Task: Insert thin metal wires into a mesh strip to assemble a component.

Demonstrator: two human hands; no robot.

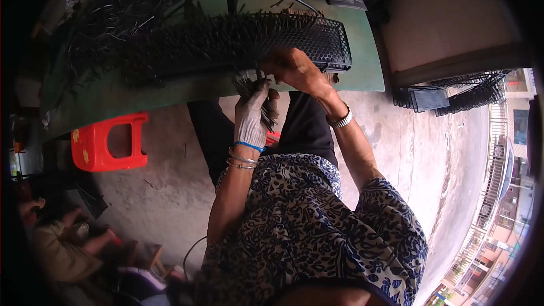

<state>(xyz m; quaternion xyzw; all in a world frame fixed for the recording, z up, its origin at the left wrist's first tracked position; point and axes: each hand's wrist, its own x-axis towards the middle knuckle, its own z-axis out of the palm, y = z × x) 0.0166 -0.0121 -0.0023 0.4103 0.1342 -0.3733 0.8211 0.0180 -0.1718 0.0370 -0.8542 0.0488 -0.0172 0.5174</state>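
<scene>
At upper centre, we judged the perforated black rack [335,42] mostly filled with dark strips [192,39], its right end unfilled. Our gloved left hand [252,107] gripped a strip bundle [243,85]; blur hid whether our right hand [297,71] held anything.

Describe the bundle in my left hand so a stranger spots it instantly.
Find the green table, then the left hand in a pale knitted glove at its near edge. The bundle of thin dark strips pokes out of that hand, gathered together, unlike the loose dark strips heaped on the table.
</scene>
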